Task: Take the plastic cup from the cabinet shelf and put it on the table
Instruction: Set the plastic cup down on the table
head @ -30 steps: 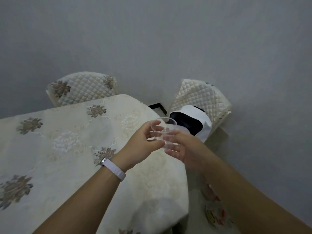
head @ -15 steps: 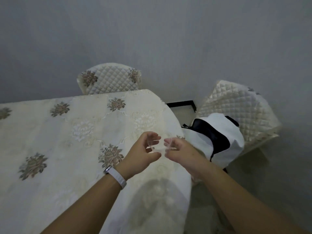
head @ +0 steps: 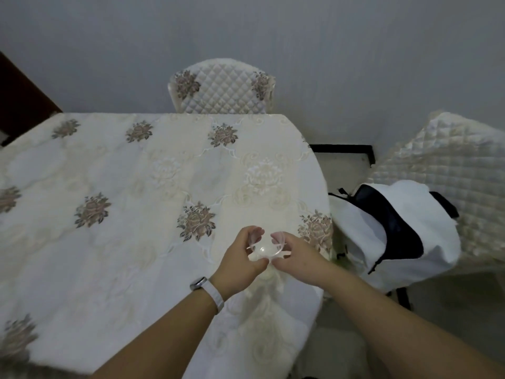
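Note:
A clear plastic cup point(head: 265, 247) is upright between both my hands, low over the near right part of the table point(head: 123, 214). My left hand point(head: 240, 258), with a white watch on its wrist, grips the cup's left side. My right hand point(head: 295, 255) grips its right side. I look down into the cup and see its round bottom. Whether the cup touches the cream flowered tablecloth I cannot tell.
A quilted chair point(head: 221, 88) stands at the table's far side against the grey wall. A second quilted chair point(head: 448, 170) at the right holds a white and black backpack point(head: 393, 231). A dark cabinet edge point(head: 19, 105) shows at the far left.
Both hands have carried the cup down and leftward from beside the table edge to low over the tablecloth. The view has tilted down, showing more of the table.

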`<state>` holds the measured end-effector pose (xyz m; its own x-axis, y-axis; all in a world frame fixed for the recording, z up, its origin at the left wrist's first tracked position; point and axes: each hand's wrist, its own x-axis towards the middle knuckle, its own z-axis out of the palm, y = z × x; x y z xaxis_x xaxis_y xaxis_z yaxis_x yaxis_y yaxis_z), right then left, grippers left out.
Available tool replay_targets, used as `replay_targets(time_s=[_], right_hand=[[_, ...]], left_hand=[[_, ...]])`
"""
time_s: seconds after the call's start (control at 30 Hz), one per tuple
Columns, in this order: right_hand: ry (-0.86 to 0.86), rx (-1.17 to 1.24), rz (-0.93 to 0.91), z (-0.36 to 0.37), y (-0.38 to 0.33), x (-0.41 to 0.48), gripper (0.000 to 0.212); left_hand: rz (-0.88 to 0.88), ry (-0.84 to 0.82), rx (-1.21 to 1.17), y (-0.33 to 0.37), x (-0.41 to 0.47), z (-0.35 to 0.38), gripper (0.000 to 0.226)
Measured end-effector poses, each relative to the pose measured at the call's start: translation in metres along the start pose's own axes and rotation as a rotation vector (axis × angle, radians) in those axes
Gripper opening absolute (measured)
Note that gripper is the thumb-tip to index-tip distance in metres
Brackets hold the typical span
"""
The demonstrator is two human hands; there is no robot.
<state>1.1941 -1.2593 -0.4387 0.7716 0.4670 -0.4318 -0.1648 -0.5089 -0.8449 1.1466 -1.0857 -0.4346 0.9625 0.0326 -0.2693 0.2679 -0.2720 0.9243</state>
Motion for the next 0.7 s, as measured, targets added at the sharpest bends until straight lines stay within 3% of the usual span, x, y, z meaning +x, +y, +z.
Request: replay_targets(time_s=[0.13, 0.3, 0.5, 0.7], right_hand=[[-0.018, -0.123, -0.019, 0.014, 0.019, 0.011, 0.055], [-0.01, -0.201, -0.037, 0.026, 0.035, 0.021, 0.031], [-0.012, -0.205, 0.036, 0.039, 0.064, 0.034, 0.045], [-0.006, -0.269, 0.061, 0.043, 0.069, 0.038, 0.029]], left_hand=[[-0.055, 0.061, 0.064, -0.025, -0.002, 0.009, 0.055], [-0.077, 0.069, 0.113, -0.046, -0.001, 0.015, 0.057], [-0.129, 0.072, 0.097, -0.06, 0.0, 0.022, 0.06], [-0.146, 0.079, 0.078, -0.067, 0.0, 0.028, 0.058]])
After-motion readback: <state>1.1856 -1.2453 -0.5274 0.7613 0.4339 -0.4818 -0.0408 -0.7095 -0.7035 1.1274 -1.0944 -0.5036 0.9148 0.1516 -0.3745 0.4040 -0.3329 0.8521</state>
